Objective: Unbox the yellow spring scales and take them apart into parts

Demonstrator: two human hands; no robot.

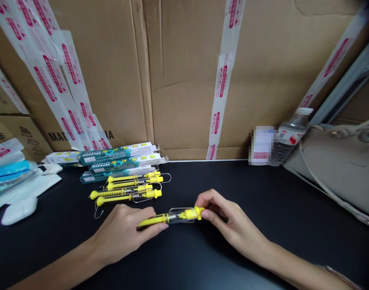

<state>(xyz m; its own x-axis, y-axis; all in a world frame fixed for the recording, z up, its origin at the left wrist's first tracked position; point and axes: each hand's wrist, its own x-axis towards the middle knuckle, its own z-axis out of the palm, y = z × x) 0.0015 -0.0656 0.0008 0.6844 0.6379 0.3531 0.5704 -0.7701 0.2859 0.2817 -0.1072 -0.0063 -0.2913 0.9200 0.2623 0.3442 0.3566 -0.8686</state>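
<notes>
Yellow scale (pixel 172 216): held level near the middle of the front edge of the black desk (pixel 262 193), its long axis running left to right; whether it touches the surface cannot be told. Left hand (pixel 124 233): palm down, fingers curled, thumb and forefinger closed on the thin left end. Right hand (pixel 229 221): thumb and fingertips pinched on the thick cap at the right end, the other fingers loosely bent. Row of scales (pixel 130 188): four alike, lying side by side just behind the left hand. Boxes (pixel 118 159): green and white, stacked behind the row, toward the back edge. Mouse (pixel 19 209) and blue packs (pixel 9 171): at the left edge. Bottle (pixel 293 135) and bag (pixel 338 169): at the back right corner. Cardboard (pixel 184 80): stands along the back edge.
</notes>
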